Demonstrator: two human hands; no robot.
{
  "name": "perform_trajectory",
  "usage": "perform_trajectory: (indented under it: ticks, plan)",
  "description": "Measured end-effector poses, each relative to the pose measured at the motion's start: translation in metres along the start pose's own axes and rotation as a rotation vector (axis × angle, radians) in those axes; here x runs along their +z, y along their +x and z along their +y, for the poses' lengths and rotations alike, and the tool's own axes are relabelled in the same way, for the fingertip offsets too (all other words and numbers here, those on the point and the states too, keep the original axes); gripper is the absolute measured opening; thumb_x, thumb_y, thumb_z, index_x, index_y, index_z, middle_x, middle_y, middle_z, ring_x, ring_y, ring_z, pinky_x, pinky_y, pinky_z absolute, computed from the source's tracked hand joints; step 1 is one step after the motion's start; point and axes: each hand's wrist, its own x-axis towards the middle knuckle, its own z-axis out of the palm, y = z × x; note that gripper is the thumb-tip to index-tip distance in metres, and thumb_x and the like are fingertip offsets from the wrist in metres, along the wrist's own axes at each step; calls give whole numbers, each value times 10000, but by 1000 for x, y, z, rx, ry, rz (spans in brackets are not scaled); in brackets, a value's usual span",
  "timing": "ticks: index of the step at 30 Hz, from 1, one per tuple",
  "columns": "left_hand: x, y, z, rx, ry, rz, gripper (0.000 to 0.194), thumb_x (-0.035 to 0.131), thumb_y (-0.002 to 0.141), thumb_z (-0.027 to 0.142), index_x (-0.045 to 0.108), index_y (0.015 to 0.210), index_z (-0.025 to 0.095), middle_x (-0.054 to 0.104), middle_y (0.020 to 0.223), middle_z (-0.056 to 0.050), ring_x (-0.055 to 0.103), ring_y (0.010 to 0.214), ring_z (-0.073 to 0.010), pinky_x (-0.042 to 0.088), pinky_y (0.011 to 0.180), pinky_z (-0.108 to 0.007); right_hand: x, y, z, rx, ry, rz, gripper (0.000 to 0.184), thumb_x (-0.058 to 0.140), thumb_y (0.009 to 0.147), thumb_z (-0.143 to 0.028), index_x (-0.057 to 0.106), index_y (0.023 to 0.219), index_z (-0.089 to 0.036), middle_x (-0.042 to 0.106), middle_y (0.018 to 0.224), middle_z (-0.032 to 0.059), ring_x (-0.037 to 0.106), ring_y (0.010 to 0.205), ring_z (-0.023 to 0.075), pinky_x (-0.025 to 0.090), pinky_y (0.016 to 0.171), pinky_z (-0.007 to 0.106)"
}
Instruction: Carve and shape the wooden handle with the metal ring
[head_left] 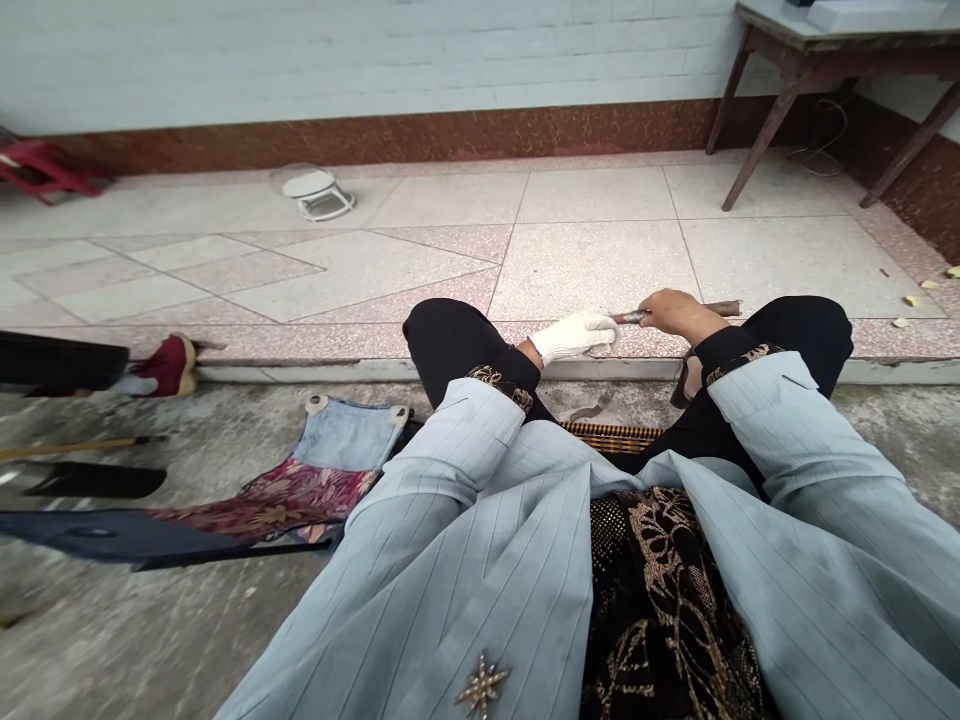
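A white knitted glove covers my left hand (576, 336). Its fingers are curled at the left end of a brown wooden stick (724, 309), which lies roughly level between my knees. My bare right hand (673, 312) is closed round the stick farther right, and the stick's rough end sticks out past it. A silvery band or wrapping (632, 317) shows on the stick between my two hands. What the glove covers at the left end is hidden. Below my hands, a thin curved brownish piece (592, 408) lies on the ground.
The tiled step (585, 260) rises just ahead. A white scale-like device (319, 192) stands on it, with a red stool (56, 168) far left and a wooden table (847, 40) at right. A folding fabric chair (307, 490) and another person's shoe (171, 365) are at left.
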Motion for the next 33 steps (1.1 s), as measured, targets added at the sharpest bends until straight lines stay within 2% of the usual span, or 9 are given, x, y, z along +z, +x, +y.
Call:
perform_trajectory:
  ticks: [3, 7, 10, 13, 16, 20, 24, 27, 33]
  plan:
    - [-6, 6, -6, 7, 40, 85, 142, 556, 853, 172, 662, 759, 162, 575, 616, -6, 513, 613, -117, 385, 561, -229, -2, -5, 0, -134, 58, -250, 150, 746, 764, -207, 803, 902, -202, 687, 756, 61, 593, 722, 202, 386, 655, 313]
    - [-14, 19, -23, 16, 29, 137, 133, 546, 885, 196, 634, 795, 149, 562, 632, -6, 473, 592, -102, 374, 564, -232, -17, -21, 2, -351, 517, -530, 270, 792, 700, -287, 797, 956, -202, 651, 677, -2, 545, 627, 138, 403, 644, 278]
    - [-15, 28, -37, 57, -10, 129, 178, 515, 932, 252, 610, 827, 145, 550, 662, -16, 456, 576, -93, 368, 543, -225, -25, -27, 0, -406, 894, -357, 252, 747, 763, -342, 766, 947, -170, 637, 700, -1, 518, 625, 116, 411, 637, 267]
    - [-10, 34, -49, 125, -63, 25, 222, 467, 961, 297, 609, 889, 142, 518, 676, -9, 467, 581, -90, 388, 537, -213, -21, -21, -3, -250, 1148, -84, 131, 711, 813, -287, 698, 802, -157, 615, 693, 9, 497, 592, 100, 407, 586, 254]
    - [-3, 37, -55, 142, -55, -87, 246, 451, 961, 305, 622, 909, 136, 483, 645, 8, 455, 557, -87, 391, 532, -204, -13, -12, -5, -87, 1314, 28, 127, 705, 834, -223, 634, 758, -150, 610, 697, 22, 503, 560, 87, 399, 520, 230]
    - [4, 37, -53, 120, -35, -71, 236, 481, 937, 301, 658, 929, 145, 520, 617, -4, 447, 543, -93, 390, 541, -204, -10, -4, -5, 51, 1404, 153, 104, 661, 884, -198, 614, 810, -140, 595, 678, 18, 501, 527, 75, 393, 478, 204]
    - [3, 29, -48, 87, 69, -53, 191, 551, 884, 262, 707, 916, 157, 571, 621, -19, 478, 562, -102, 397, 572, -210, -12, 2, 5, 172, 1215, 329, 105, 573, 928, -185, 651, 937, -115, 605, 707, 30, 495, 529, 82, 393, 504, 222]
    - [1, 20, -45, 98, 110, -39, 155, 589, 845, 229, 723, 867, 154, 583, 629, -27, 512, 583, -111, 398, 591, -217, -13, 6, 16, 242, 759, 424, 194, 610, 902, -234, 702, 1021, -113, 652, 781, 71, 562, 615, 135, 407, 578, 269]
    - [-4, 18, -34, 184, 86, 4, 189, 527, 881, 266, 687, 895, 166, 528, 632, 0, 460, 556, -98, 342, 555, -214, -7, 2, 13, 153, 91, 263, 292, 600, 910, -318, 744, 1116, -170, 705, 1031, 146, 626, 940, 275, 416, 739, 347]
